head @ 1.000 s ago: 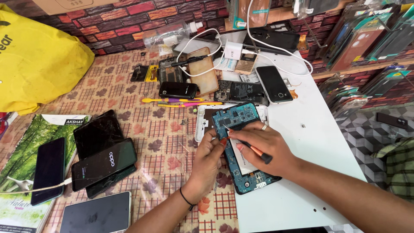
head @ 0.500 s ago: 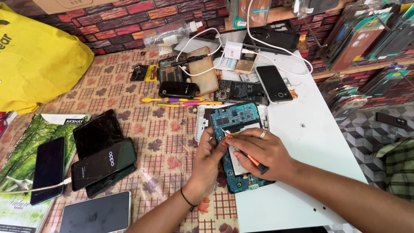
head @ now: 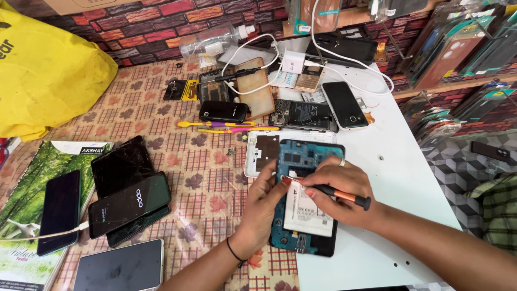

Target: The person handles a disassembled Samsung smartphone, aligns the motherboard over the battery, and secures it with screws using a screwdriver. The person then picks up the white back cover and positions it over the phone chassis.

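An opened phone with a blue inner board and a white battery lies on the white table. My left hand rests on the phone's left edge, fingers pressing it down. My right hand grips a small screwdriver with a black and orange handle; its tip touches the board near the battery's upper left corner. A ring sits on one right finger.
A white phone back frame lies just left of the open phone. Several phones lie on the patterned cloth at left, with a yellow bag beyond. More phones, chargers and cables crowd the back; coloured pry tools lie nearby.
My right hand shifted slightly toward the upper left of the phone, bringing the screwdriver tip to the board above the battery. The left hand stayed on the phone's edge.
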